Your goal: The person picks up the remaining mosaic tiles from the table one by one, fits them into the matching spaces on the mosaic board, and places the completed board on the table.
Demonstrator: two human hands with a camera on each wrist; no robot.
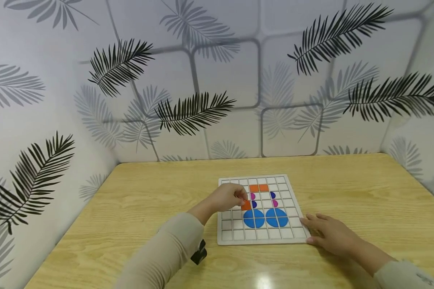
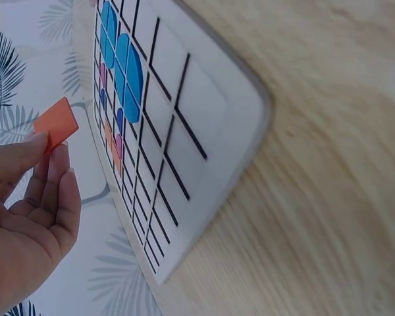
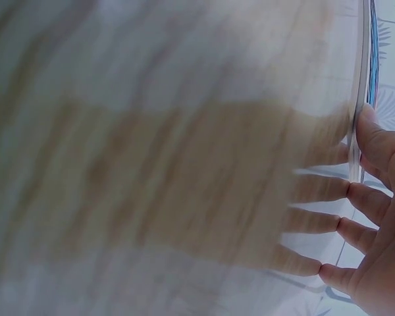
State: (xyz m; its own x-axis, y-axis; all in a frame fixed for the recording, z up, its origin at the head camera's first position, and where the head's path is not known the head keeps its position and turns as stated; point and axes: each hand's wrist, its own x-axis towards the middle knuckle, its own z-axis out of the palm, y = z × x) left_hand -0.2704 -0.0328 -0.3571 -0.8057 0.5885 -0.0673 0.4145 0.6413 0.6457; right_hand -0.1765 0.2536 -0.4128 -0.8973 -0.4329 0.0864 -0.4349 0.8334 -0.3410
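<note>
Between thumb and fingertips my left hand [image 1: 231, 196] pinches an orange square tile [image 2: 56, 124], held up above the white grid board [image 1: 226, 237]. On the board lie two blue discs made of quarter pieces [image 1: 254, 218], small pink half-round pieces [image 1: 275, 204], dark blue half-round pieces [image 1: 273, 195] and two orange squares [image 1: 258, 188] near the far edge. My right hand [image 1: 327, 233] rests at the board's right edge, fingers spread, the thumb touching the near right corner. In the right wrist view its fingertips meet the table.
The board lies on a light wooden table [image 1: 148, 192]. Behind it rises a wall covering [image 1: 228, 132] with leaf prints. A black strapped object [image 1: 199, 253] shows under the left sleeve.
</note>
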